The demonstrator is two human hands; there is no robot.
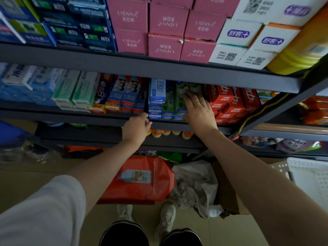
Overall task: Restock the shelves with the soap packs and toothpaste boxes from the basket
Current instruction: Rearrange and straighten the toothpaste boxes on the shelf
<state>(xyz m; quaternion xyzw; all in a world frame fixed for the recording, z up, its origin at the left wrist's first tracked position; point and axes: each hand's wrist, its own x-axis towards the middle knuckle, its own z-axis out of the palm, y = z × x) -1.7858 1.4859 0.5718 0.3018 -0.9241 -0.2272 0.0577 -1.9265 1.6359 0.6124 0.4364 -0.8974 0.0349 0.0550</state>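
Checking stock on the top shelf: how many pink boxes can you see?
9 pink boxes, three columns of three on the upper shelf, between dark blue boxes and white boxes; the top row is cropped, and more may sit behind.

Toothpaste boxes (158,102) packed in rows on the middle shelf (106,118), stacked cartons (165,29) on the shelf above, bottles (170,133) on the shelf below; on the floor before the shelving, a bag (142,180) left of crumpled plastic (195,185), a basket (308,174) far right
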